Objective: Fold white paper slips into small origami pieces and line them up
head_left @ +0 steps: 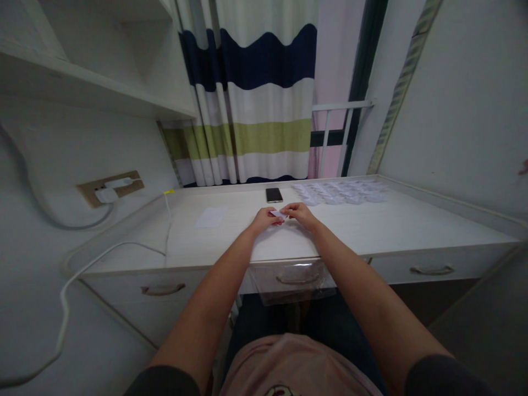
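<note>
Nearest is the pink shirt [295, 366], with both forearms stretched out over the desk [404, 223]; a clear plastic sheet [280, 297] hangs at its front edge, before the middle drawer; above the desktop, the left hand [265, 220] and the right hand [301, 214] meet close together, fingers of each pinched on one small white slip [278, 214], which sits between them; a white cable [64, 302] loops onto the desk at the left; a flat white paper [210, 217] lies left of the hands; just beyond the slip lies a dark phone [274, 195]; to its right, pale pieces [340, 192] spread in rows near the back edge; behind hangs a striped curtain [270, 104], with a white rail [342, 106] beside it.
</note>
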### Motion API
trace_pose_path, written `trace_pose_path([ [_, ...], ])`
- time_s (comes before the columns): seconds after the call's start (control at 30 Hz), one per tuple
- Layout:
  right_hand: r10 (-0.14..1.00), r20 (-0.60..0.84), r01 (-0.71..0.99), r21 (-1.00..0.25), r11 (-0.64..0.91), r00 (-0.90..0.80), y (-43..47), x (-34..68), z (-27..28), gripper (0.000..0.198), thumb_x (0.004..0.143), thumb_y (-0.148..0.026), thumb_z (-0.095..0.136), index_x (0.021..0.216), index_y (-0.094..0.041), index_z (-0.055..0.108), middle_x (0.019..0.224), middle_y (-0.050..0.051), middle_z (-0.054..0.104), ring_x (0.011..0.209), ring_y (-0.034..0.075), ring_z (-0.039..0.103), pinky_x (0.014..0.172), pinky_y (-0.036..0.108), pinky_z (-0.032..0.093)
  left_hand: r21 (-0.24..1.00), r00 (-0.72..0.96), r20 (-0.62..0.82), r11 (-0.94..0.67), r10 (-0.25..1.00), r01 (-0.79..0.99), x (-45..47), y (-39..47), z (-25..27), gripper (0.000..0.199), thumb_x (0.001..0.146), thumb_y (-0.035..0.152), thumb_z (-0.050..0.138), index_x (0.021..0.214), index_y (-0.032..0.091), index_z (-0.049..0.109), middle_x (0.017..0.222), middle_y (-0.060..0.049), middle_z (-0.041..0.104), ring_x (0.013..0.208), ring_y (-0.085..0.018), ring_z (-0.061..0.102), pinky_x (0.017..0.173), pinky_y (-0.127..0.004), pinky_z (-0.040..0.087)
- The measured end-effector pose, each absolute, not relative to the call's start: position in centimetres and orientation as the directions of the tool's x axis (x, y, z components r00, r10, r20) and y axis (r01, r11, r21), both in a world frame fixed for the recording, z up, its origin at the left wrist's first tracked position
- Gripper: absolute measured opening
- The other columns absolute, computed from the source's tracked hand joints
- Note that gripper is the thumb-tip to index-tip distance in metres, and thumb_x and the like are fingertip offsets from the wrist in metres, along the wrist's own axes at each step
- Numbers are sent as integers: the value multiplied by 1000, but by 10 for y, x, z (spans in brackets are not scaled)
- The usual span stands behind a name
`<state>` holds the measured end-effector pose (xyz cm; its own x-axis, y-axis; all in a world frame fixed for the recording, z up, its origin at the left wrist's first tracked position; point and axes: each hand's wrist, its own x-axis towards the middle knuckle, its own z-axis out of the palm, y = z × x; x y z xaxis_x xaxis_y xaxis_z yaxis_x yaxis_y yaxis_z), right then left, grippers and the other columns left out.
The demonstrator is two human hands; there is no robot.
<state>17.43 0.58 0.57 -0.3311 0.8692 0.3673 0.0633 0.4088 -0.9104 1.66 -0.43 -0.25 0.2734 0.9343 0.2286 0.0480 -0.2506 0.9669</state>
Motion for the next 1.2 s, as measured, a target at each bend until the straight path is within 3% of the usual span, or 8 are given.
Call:
trace_pose_path([
  [0.3, 915, 340, -9, -938, 346, -219, 14, 176, 4, 31, 56, -45, 68, 66, -15, 67, 62, 4, 64, 58, 12, 54, 58, 25, 39, 962, 205, 273, -266, 940, -62, 16, -4, 1, 28, 56, 21, 74, 77, 10, 59, 65, -4, 65, 60, -12, 61, 68, -30, 48],
  [0.6, 914, 344, 13, -935, 355, -214, 12, 176, 5, 38, 60, -51, 64, 66, -14, 67, 63, 5, 64, 59, 12, 54, 55, 24, 38, 962, 167, 274, -270, 947, -50, 15, -5, 2, 26, 58, 20, 72, 77, 11, 57, 63, -2, 64, 58, -11, 60, 62, -24, 46],
  [0.9, 899, 362, 108, -912, 397, -248, 14, 172, 2, 37, 58, -52, 66, 62, -16, 57, 51, 0, 56, 45, 9, 46, 44, 22, 35, 928, 105, 336, -348, 936, 132, 15, -3, -2, 19, 61, 23, 68, 67, 13, 53, 62, -2, 63, 59, -11, 60, 53, -20, 43],
  [1.2, 896, 347, -72, -937, 341, -278, 6, 171, 4, 33, 57, -44, 69, 73, -18, 57, 67, 1, 61, 61, 11, 57, 58, 24, 45, 924, 202, 338, -365, 919, 116, 18, -7, -1, 28, 65, 37, 68, 74, 13, 56, 68, -3, 64, 58, -11, 61, 49, -18, 42],
])
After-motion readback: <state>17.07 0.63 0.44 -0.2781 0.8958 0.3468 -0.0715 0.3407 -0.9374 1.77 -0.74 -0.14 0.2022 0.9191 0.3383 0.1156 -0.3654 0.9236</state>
